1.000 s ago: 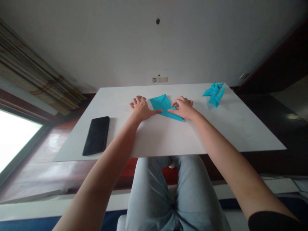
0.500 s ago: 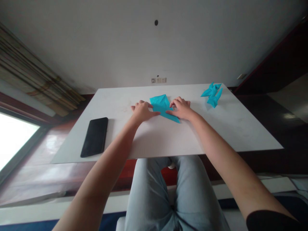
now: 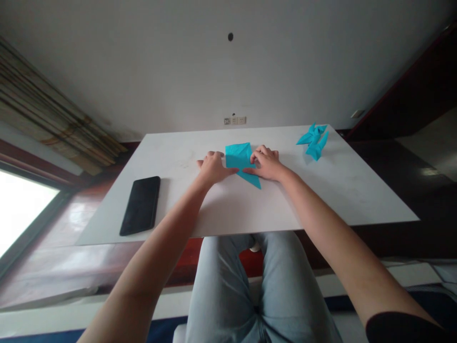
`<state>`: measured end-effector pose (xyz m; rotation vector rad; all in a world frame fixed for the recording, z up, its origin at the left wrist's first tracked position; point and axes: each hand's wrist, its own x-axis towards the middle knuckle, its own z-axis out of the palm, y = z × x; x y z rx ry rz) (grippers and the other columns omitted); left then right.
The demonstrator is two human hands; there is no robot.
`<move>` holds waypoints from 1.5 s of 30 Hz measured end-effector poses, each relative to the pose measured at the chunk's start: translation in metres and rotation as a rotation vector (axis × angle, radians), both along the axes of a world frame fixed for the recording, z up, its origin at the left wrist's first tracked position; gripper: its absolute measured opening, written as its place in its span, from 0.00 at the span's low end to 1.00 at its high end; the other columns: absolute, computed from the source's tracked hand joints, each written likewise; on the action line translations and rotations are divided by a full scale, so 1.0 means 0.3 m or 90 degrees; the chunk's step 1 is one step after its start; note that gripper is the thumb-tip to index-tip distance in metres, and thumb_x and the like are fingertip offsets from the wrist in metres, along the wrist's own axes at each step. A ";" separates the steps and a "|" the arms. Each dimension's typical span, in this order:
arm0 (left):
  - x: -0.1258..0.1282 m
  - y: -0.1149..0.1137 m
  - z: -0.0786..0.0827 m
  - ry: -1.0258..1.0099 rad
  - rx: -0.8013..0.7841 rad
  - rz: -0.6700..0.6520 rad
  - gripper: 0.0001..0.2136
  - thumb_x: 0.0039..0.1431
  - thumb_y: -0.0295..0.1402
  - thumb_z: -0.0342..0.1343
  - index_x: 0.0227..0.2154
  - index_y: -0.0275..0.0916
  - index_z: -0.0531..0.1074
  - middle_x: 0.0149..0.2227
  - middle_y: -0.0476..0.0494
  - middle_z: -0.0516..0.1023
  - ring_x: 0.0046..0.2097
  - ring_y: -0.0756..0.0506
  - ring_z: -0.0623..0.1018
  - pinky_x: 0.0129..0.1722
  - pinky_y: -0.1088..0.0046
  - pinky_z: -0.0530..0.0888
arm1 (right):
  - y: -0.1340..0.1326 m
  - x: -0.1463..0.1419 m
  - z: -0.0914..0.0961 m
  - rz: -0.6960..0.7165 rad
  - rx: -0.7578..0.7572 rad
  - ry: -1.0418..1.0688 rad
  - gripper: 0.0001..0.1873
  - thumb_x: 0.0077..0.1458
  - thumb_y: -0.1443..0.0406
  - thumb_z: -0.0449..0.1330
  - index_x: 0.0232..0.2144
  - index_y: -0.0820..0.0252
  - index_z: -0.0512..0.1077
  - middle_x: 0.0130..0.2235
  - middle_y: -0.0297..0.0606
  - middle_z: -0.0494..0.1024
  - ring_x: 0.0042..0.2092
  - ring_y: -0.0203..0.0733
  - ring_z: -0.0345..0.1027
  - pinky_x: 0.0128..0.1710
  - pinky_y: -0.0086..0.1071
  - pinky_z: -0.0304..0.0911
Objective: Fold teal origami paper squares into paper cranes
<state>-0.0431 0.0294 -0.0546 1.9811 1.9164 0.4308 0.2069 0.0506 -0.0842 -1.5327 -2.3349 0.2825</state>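
Note:
A sheet of blue origami paper (image 3: 238,155), partly folded, lies at the middle of the white table. One pointed part of it sticks out toward me below my thumbs. At its left edge is my left hand (image 3: 214,166), closed on the paper, its thumb pressing the lower edge and its fingers bent behind. My right hand (image 3: 267,163) grips the right edge, thumb flat on the paper near the left thumb and fingers curled above. Parts of the edges are hidden under the fingers.
Blue folded paper figures (image 3: 314,141) stand at the back right of the white table (image 3: 342,195). A black phone (image 3: 140,206) lies at the front left. Behind the table is a wall with sockets (image 3: 234,121); my legs are under its front edge.
The paper has turned slightly, and its top now looks squarer and flatter. Its pointed part has swung left and nearer to me. Both thumbs have shifted slightly along the lower edge.

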 end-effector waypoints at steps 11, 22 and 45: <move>-0.002 0.031 -0.018 -0.021 -0.017 0.037 0.46 0.44 0.56 0.84 0.64 0.43 0.76 0.73 0.27 0.68 0.75 0.23 0.67 0.76 0.45 0.61 | 0.006 -0.001 -0.008 0.048 0.005 0.030 0.27 0.62 0.39 0.73 0.48 0.51 0.77 0.61 0.51 0.76 0.67 0.68 0.70 0.67 0.60 0.59; -0.001 0.024 -0.009 -0.082 0.017 -0.090 0.16 0.56 0.48 0.77 0.41 0.44 0.85 0.47 0.38 0.86 0.58 0.27 0.82 0.59 0.48 0.72 | 0.018 0.000 -0.019 0.022 0.014 0.045 0.39 0.57 0.33 0.71 0.53 0.53 0.71 0.60 0.55 0.77 0.64 0.71 0.71 0.63 0.60 0.61; -0.033 0.044 0.024 -0.382 0.220 -0.177 0.22 0.66 0.32 0.67 0.62 0.43 0.76 0.55 0.38 0.87 0.55 0.42 0.86 0.56 0.63 0.82 | -0.025 0.006 0.106 0.028 0.139 0.341 0.17 0.71 0.47 0.63 0.44 0.49 0.85 0.57 0.47 0.86 0.58 0.57 0.79 0.55 0.49 0.77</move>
